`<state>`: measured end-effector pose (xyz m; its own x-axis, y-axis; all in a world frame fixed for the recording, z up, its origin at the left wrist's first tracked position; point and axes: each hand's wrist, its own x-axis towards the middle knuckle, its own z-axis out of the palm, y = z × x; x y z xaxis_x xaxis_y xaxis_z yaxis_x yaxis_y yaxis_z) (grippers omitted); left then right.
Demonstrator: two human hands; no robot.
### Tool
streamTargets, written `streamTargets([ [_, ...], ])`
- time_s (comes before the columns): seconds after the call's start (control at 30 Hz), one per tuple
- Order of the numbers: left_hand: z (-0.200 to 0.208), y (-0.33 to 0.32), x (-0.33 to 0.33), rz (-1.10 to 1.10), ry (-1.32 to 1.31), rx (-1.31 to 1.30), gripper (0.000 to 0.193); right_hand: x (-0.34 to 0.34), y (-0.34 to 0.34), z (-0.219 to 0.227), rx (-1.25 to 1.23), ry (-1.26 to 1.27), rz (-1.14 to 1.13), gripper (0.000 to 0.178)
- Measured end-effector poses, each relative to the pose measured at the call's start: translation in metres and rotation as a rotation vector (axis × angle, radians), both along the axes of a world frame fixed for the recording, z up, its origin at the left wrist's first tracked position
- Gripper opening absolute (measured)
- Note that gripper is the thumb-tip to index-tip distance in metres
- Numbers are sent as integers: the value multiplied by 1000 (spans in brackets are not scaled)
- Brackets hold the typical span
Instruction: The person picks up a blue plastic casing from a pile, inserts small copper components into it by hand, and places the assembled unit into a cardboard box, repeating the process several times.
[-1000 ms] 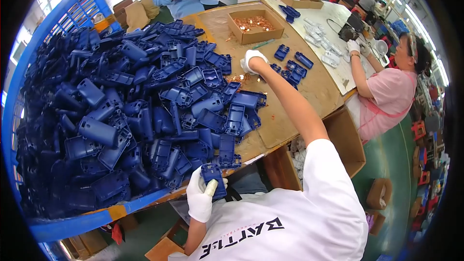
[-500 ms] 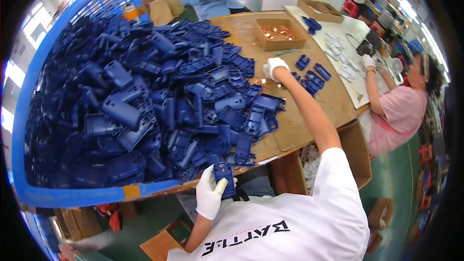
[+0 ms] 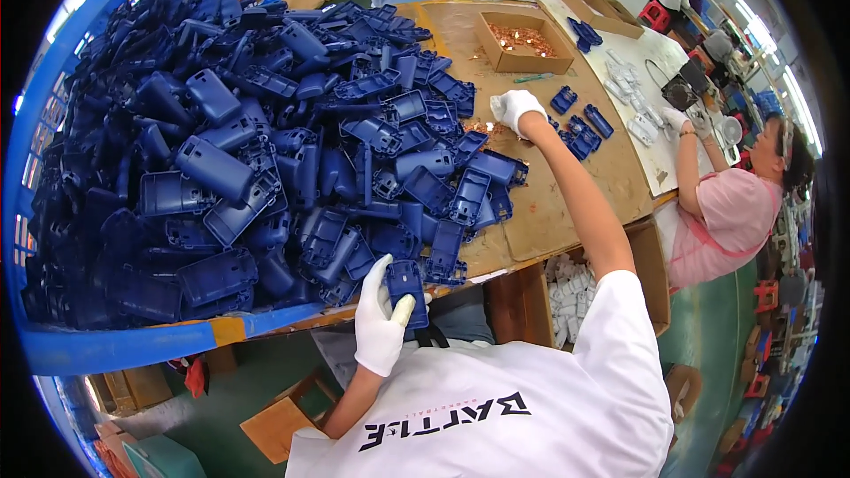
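Observation:
Upright at the near edge of the table, a dark blue plastic housing is gripped in my white-gloved left hand, thumb across its lower face. My right hand, also gloved, is over the table with its fingers drawn together; whatever is between the fingertips is too small to make out. Small copper-coloured parts lie scattered just beside those fingers. To the left rises a big heap of similar blue housings, spilling onto the tabletop. Several more blue housings rest to the right of my right hand.
A blue crate surrounds the heap. Copper parts fill a cardboard box at the back. White parts lie on the adjoining white table, where a person in pink works. Below the table edge stands a carton with white pieces.
The whole view has shifted, so the table and heap sit higher in it. My right hand has drawn slightly right of the copper parts. My left hand keeps hold of the housing.

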<state>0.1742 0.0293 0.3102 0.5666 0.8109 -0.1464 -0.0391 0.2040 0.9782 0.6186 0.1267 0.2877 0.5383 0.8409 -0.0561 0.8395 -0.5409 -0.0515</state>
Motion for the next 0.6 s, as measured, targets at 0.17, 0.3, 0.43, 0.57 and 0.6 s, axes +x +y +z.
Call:
streamTargets([
  [0.17, 7, 1, -3, -36, -45, -203, 64, -6, 0, -2, -49, -84, 62, 20],
  [0.3, 5, -1, -6, -28, -19, -187, 63, -3, -4, -8, 69, -121, 230, 8],
  [0.43, -11, -1, -11, 6, -9, -163, 62, 3, -3, -13, 5, -160, 252, 8],
  [0.57, -4, -1, -10, 13, -23, -167, 62, 3, 1, -15, -9, -102, 173, 10],
  [0.6, -4, -1, -10, 12, -23, -166, 62, 1, 2, -15, 6, -120, 148, 9],
])
